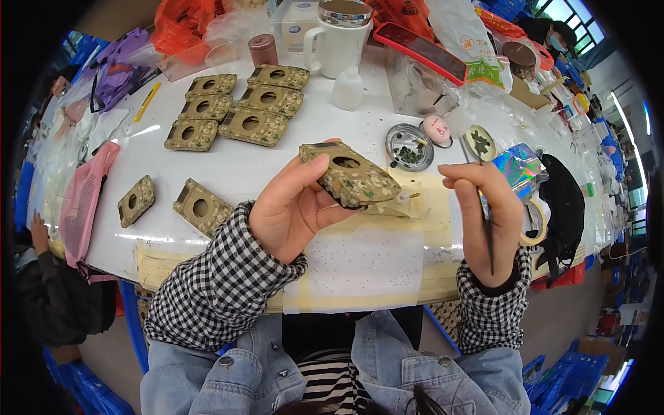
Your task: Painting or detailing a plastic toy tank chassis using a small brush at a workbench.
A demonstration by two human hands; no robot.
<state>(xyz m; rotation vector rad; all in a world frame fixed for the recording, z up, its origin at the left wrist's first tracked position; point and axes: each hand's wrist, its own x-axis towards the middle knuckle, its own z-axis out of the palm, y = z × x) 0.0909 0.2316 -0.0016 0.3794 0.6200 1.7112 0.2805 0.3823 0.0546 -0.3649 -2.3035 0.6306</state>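
Observation:
My left hand [287,211] grips a camouflage toy tank hull [356,178] by its near left end, thumb on top. The hull is tilted and has a round hole in its upper face. In my right hand [492,214] are slim dark tweezers [490,238]; they point away from me, toward a small round dish of green bits [479,143]. This hand is apart from the hull. Beyond the hull, a round metal tin [409,146] holds small dark green pieces. Two more hulls, one [137,201] at the left and another [200,207] beside my left sleeve, lie on the table.
Several matching hulls [263,126] stand in rows at the far left. Behind them are a white mug [339,41], a small white bottle [348,90] and a red-cased phone [420,53]. A tape roll [536,223] and black bag [561,207] lie at right, a pink pouch [88,200] at left.

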